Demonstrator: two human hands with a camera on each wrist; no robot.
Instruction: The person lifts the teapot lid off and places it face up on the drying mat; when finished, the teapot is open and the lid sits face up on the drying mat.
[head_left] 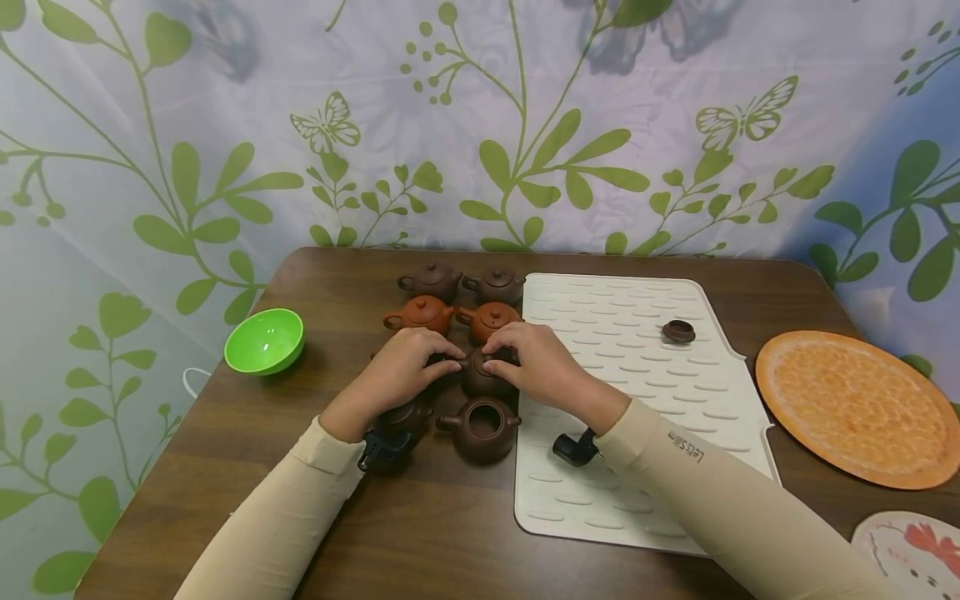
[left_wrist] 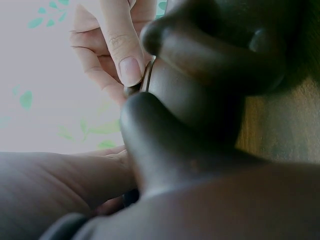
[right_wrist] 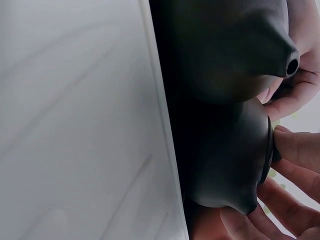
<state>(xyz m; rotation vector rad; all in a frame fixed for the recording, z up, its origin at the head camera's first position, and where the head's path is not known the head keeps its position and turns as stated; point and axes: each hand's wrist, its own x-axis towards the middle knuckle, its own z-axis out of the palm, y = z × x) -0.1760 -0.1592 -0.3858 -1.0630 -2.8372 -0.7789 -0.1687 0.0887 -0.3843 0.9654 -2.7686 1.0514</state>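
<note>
A dark brown teapot [head_left: 480,384] sits on the desk [head_left: 450,533] between the two hands, third from the back in the right-hand column of pots and just beside the left edge of a white ridged mat [head_left: 600,492]. The right hand [head_left: 542,360] is curled over its top from the spout side, thumb against the lid's knob and the other fingers bent round the pot, so this grip is nearly closed and has hold of it. The left hand [head_left: 408,367] comes in from the other side, its thumb and forefinger drawn close together in a narrow pinch at the pot's handle. Directly in front stands a lidless teapot [head_left: 486,450], its round mouth open upward, with handle to the left and spout to the right. Another dark pot [head_left: 405,412] lies partly hidden by the left wrist. Behind the hands are two orange teapots [head_left: 423,312] side by side, and behind those two more dark teapots [head_left: 432,282], all upright with lids on. On the mat, well apart from the pots, rests a small dark brown piece [head_left: 678,332]. A green bowl [head_left: 265,343] stands near the desk's left edge; to the right lie an orange round mat [head_left: 862,408] and, nearer, a pale round mat [head_left: 903,554] with a red bow pattern. A leaf-and-butterfly cloth [head_left: 420,108] hangs behind.
</note>
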